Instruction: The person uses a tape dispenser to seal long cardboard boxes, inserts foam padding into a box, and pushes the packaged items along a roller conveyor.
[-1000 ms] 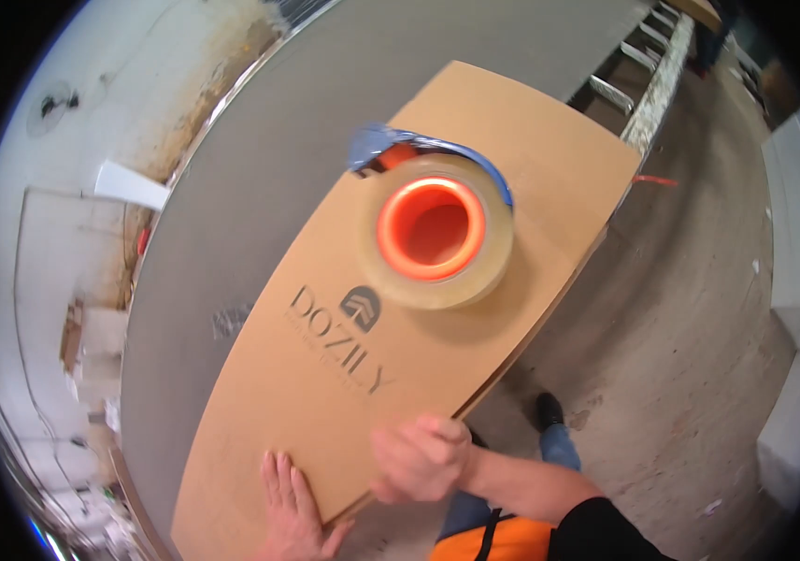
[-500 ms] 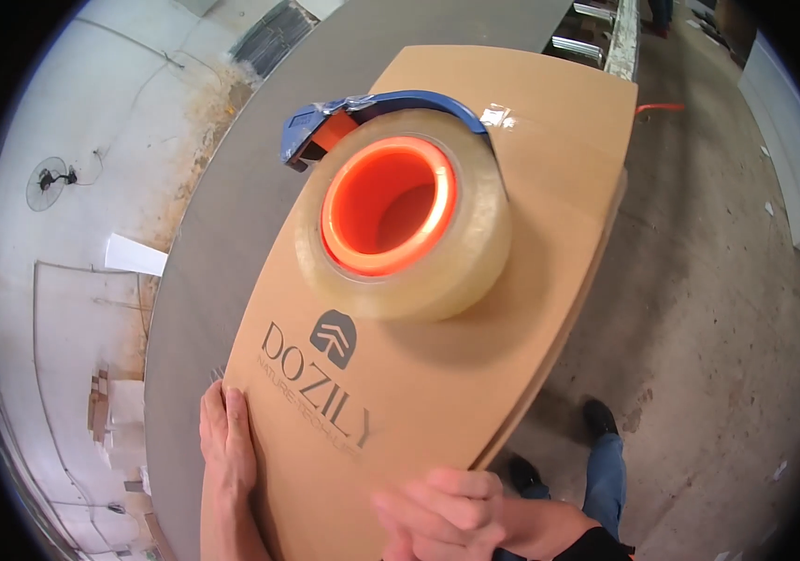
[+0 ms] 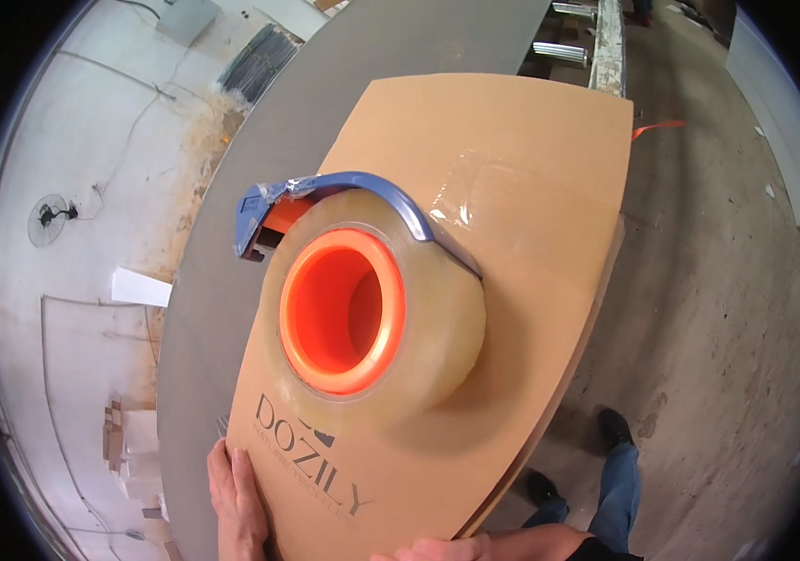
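A: Head view, what's in hand?

B: Flat brown cardboard box point(image 3: 503, 280) with a dark printed logo near the close end, lying lengthwise on a grey table point(image 3: 232, 309). Its right edge overhangs the table side, above the concrete floor point(image 3: 727, 309).

A: Left hand?

B: Left hand point(image 3: 236, 500) lies flat, fingers stretched out, at the box's near-left edge, touching the cardboard. Palm down, nothing grasped.

A: Right hand?

B: Right hand point(image 3: 437, 550) is at the near end of the box, mostly cut off by the bottom edge. Knuckles show against the cardboard; can't tell whether it's clenched on the edge or just pressing.

A: That big thing in the middle?

B: Tape dispenser point(image 3: 363, 280) resting on top of the box: fat roll of clear packing tape point(image 3: 447, 327) on an orange core point(image 3: 339, 313), blue frame arching over the top. Neither hand touches it. It sits well apart from both hands, further up the box.

A: Any tape on the box?

B: A strip of clear tape point(image 3: 493, 182) lies on the cardboard just beyond the dispenser, glossy.

A: Surroundings?

B: Person's jeans and dark shoes point(image 3: 615, 430) show on the floor right of the box. White sheets and scraps lie on the floor left of the table.
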Demonstrator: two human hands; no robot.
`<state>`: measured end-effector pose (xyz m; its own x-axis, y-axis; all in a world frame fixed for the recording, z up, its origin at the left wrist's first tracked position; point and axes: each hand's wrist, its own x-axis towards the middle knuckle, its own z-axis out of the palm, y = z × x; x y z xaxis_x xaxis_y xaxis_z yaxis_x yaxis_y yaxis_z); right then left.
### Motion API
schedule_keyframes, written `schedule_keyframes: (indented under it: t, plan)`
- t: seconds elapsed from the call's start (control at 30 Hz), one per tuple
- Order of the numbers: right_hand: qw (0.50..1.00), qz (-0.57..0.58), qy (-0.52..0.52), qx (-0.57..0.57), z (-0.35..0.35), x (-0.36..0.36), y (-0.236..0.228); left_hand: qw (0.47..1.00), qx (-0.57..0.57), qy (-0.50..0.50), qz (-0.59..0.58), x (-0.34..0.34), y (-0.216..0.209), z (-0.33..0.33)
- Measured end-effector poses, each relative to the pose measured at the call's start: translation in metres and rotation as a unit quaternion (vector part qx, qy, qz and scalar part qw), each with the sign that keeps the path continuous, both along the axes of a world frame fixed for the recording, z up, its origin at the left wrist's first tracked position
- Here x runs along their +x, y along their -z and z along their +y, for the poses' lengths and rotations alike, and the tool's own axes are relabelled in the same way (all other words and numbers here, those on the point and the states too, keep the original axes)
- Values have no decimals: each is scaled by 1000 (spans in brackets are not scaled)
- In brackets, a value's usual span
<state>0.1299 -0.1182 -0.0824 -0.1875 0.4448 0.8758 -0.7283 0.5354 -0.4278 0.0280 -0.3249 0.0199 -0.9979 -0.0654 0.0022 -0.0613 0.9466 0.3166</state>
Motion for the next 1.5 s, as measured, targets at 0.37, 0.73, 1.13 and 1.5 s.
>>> schedule_keyframes:
  t: [0.37,0.73,1.13,1.5]
  plan:
    - [996,-78,-34,14,-5,8,-12,917,8,400,-11,117,-29,41]
    - [942,-166,-211,201,26,0,-50,909,-102,394,88,141,0,29]
    - [984,-141,-69,85,-31,23,-23,995,-47,-89,-24,2,4,-5]
    - [982,-176,-53,35,-46,51,-24,994,-13,-105,0,24,-5,-4]
